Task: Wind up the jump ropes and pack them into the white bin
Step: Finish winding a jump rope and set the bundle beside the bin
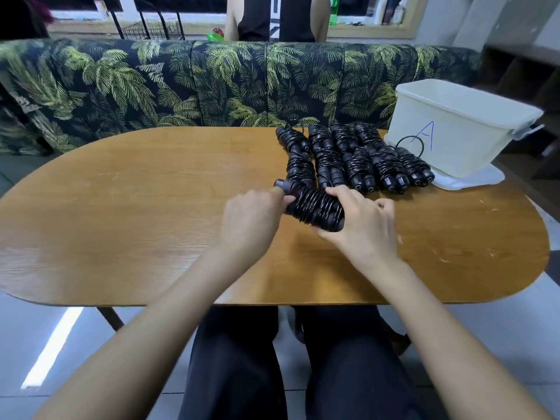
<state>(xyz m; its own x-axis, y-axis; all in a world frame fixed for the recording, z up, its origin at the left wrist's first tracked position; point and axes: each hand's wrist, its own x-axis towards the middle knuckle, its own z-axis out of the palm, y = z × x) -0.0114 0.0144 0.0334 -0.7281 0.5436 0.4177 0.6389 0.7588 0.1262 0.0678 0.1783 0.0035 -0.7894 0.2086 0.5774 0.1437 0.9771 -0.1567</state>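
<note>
Winding looks close to done on the jump rope (315, 209) held over the wooden table (151, 222): its cord is coiled tightly round the paired handles. One handle end is gripped by the curled left hand (248, 219), and the other end is clasped by the right hand (360, 222), thumb beneath. Several wound bundles (357, 159) are laid in two rows just beside the white bin (454, 131). The bin's inside is hidden, so its contents cannot be judged; packing seems largely left.
</note>
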